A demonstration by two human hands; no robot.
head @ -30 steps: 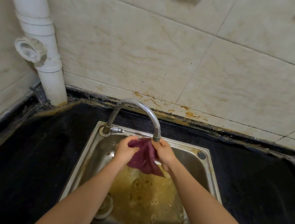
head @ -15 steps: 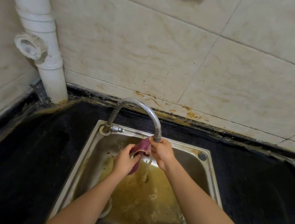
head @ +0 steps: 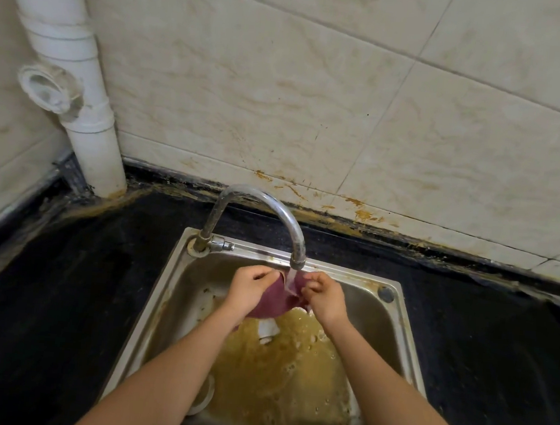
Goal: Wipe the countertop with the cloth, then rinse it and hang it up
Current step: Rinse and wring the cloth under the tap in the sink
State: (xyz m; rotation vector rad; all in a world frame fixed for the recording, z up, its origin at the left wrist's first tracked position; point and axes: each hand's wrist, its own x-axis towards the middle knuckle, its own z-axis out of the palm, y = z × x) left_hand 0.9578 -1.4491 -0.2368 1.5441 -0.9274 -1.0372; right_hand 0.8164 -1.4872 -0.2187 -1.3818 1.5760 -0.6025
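Observation:
A dark red cloth [head: 276, 300] hangs between my two hands under the spout of the curved metal faucet [head: 262, 207]. Water runs from the spout onto the cloth. My left hand [head: 248, 286] grips the cloth's left edge with curled fingers. My right hand [head: 324, 294] pinches its right edge. Both hands are over the back of the steel sink [head: 394, 327], whose basin holds murky yellow-brown water. The black countertop [head: 61, 295] surrounds the sink.
A white drain pipe [head: 79, 93] with a capped side branch stands at the back left corner. Stained beige wall tiles [head: 282, 94] rise behind the counter. A round drain fitting [head: 203, 398] shows in the sink beside my left forearm.
My hands have spread the cloth out again under the spout after bunching it together half a second ago. The water in the basin keeps swirling.

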